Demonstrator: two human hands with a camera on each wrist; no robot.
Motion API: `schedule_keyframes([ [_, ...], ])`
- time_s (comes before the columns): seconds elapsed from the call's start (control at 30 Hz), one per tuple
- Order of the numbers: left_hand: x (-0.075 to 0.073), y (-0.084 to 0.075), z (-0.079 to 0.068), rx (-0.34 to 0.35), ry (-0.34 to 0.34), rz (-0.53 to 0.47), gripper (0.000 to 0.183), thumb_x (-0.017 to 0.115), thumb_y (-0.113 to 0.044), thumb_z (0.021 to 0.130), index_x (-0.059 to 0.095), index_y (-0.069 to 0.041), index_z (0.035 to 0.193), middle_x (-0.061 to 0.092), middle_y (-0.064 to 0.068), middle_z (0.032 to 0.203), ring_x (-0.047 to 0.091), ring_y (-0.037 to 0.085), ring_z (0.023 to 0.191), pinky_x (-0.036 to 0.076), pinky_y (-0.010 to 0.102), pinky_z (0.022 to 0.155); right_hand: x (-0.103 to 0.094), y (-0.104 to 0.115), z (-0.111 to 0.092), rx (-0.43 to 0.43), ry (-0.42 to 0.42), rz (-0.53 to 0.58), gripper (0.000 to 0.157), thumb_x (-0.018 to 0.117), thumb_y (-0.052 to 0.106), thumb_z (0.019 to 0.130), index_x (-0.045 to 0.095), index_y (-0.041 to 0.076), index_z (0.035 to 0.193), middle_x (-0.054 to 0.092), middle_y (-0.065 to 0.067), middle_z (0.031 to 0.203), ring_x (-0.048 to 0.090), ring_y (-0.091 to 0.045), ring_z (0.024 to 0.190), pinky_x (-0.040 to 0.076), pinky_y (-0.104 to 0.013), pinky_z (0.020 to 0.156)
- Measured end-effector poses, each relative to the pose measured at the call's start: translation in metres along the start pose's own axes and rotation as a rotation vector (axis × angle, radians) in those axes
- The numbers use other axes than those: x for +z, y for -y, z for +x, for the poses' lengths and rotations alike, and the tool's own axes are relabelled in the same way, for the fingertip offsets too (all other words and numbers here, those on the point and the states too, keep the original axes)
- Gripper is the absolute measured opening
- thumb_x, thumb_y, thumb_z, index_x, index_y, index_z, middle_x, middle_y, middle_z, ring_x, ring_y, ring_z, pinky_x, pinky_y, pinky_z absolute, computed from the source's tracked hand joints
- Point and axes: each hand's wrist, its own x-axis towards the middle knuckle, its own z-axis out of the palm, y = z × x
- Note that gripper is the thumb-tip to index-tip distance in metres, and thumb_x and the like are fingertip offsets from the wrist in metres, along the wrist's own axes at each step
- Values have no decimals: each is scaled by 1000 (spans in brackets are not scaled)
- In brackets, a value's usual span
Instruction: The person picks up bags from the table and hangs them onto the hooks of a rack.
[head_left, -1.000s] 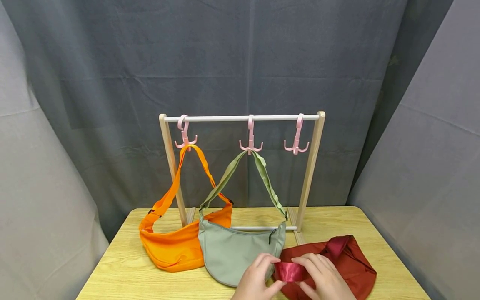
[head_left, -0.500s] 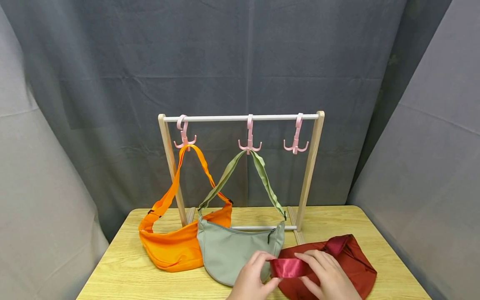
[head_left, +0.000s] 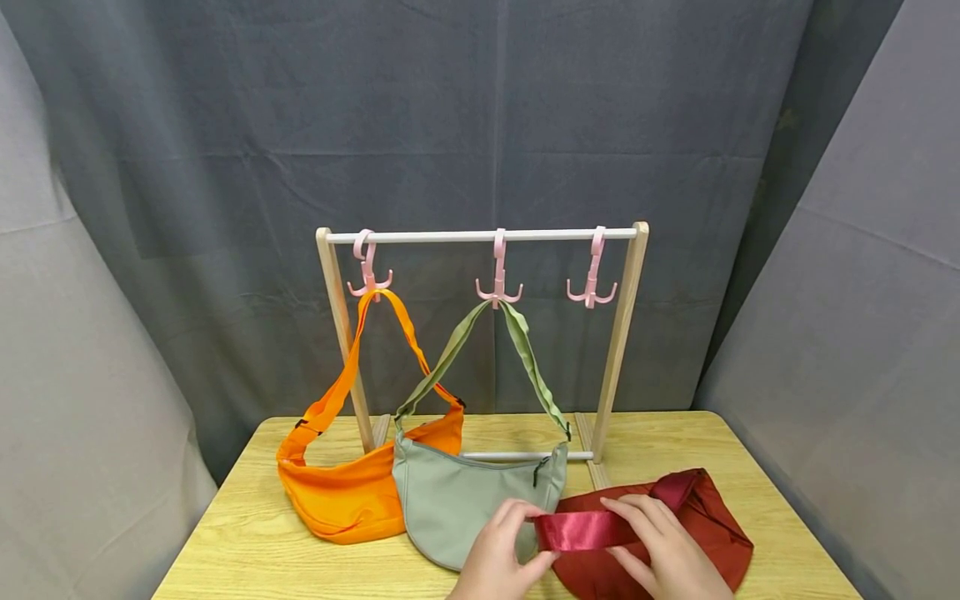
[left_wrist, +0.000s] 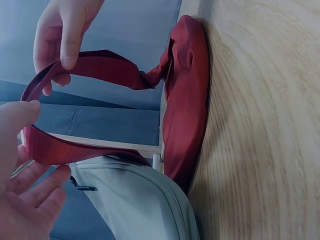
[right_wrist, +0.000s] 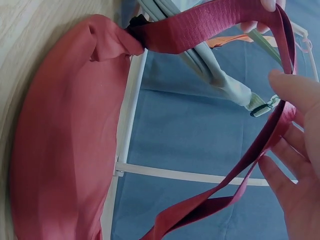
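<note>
A dark red shoulder bag (head_left: 716, 537) lies at the right front of the table, and its shiny strap (head_left: 581, 531) is raised in a loop above it. My left hand (head_left: 501, 550) pinches the strap's left part between thumb and fingers. At its right part my right hand (head_left: 667, 546) pinches the same strap, the band stretched between both hands. From the left wrist the bag's body (left_wrist: 187, 105) appears resting on the table, with the strap (left_wrist: 102, 67) rising from it. The right wrist view shows the strap (right_wrist: 210, 22) running from a dark fitting to my hands.
A wooden rack (head_left: 622, 342) with a white bar (head_left: 435, 237) carries pink hooks. An orange bag (head_left: 345, 496) hangs by its strap from the left hook (head_left: 369, 275), a sage green bag (head_left: 472, 500) from the middle hook (head_left: 499, 271). The right hook (head_left: 592, 271) bears no bag.
Both hands have moved slightly apart, the left one leftward and the right one rightward. The strap between them has risen a little and shows a longer stretch.
</note>
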Motion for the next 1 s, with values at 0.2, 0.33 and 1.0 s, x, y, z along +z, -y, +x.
schedule_keyframes([
  [0.2,0,0,0,0,-22,20,38,83,-21,88,64,-16,121,63,-5,117,65,16,103,56,28,91,-2,2,0,63,24,11,64,95,24,70,67,17,127,64,9,117,58,-8,104,59,-27,83],
  [0.33,0,1,0,13,-35,38,39,83,-20,87,64,-14,121,63,-4,118,65,16,104,55,29,91,-5,4,1,99,49,24,60,94,23,71,67,17,124,64,9,118,60,-9,105,60,-31,83],
  [1.0,-13,-18,24,67,-4,99,39,81,-27,91,62,-16,123,64,-6,114,64,7,102,54,23,89,-25,-4,14,109,-2,54,56,93,15,71,68,19,122,62,8,119,58,-12,105,60,-27,79],
])
